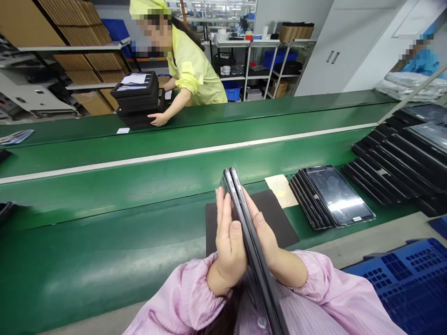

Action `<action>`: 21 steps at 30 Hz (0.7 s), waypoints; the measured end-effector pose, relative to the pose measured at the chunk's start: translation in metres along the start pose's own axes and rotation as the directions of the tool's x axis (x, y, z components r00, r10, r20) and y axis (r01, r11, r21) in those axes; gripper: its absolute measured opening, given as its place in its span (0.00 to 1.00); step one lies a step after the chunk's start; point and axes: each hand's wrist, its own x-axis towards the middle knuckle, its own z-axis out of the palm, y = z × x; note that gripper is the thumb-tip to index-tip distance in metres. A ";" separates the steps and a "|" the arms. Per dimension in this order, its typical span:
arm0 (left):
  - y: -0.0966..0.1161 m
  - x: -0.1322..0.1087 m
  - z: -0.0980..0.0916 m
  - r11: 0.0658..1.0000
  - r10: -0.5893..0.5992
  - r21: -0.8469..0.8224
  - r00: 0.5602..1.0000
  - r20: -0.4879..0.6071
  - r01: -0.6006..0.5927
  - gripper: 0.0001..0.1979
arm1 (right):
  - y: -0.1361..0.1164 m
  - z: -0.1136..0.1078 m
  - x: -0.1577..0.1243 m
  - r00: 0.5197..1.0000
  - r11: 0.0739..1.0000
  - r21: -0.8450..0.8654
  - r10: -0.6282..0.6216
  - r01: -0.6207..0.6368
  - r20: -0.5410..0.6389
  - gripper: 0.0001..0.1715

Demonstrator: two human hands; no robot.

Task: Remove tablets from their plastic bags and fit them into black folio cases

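Observation:
Two dark tablets (244,223) stand on edge, side by side, pressed between my palms. Against their left face lies my left hand (228,244), its fingers straight and together. My right hand (267,242) presses on the other face, with its fingers partly hidden behind the tablets. Clear film shows at the left tablet's upper corner. Below my hands a black mat (275,218) lies on the green bench. A stack of film-wrapped tablets (337,195) sits to the right of the mat, and a cream perforated sheet (282,190) lies between them.
Larger leaning stacks of tablets (394,153) stand at the far right, above a blue plastic crate (408,274). A white strip (195,151) runs along the green bench (104,260). Across it, a co-worker in yellow (197,70) holds a pile of black trays (138,100).

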 end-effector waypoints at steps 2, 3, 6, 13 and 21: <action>0.002 -0.001 -0.001 0.999 0.037 0.012 0.999 0.011 -0.037 0.23 | -0.002 0.002 -0.001 0.999 0.999 0.039 -0.034 0.033 0.025 0.34; 0.003 -0.002 -0.001 0.999 0.043 0.009 0.999 0.019 -0.043 0.23 | -0.003 0.002 -0.002 0.998 0.997 0.056 -0.049 0.047 0.033 0.33; 0.003 -0.002 0.000 0.999 0.050 0.006 0.998 0.032 -0.051 0.24 | -0.004 0.002 -0.003 0.997 0.997 0.043 -0.060 0.058 0.042 0.33; 0.004 0.026 -0.003 0.893 0.445 -0.098 0.894 0.053 -0.439 0.18 | -0.012 0.003 0.017 0.970 0.971 -0.182 -0.183 0.153 -0.158 0.30; 0.011 0.069 0.014 0.950 -0.203 -0.255 0.977 -0.066 0.180 0.25 | -0.005 0.013 0.052 0.901 0.998 -0.002 -0.061 0.067 -0.429 0.24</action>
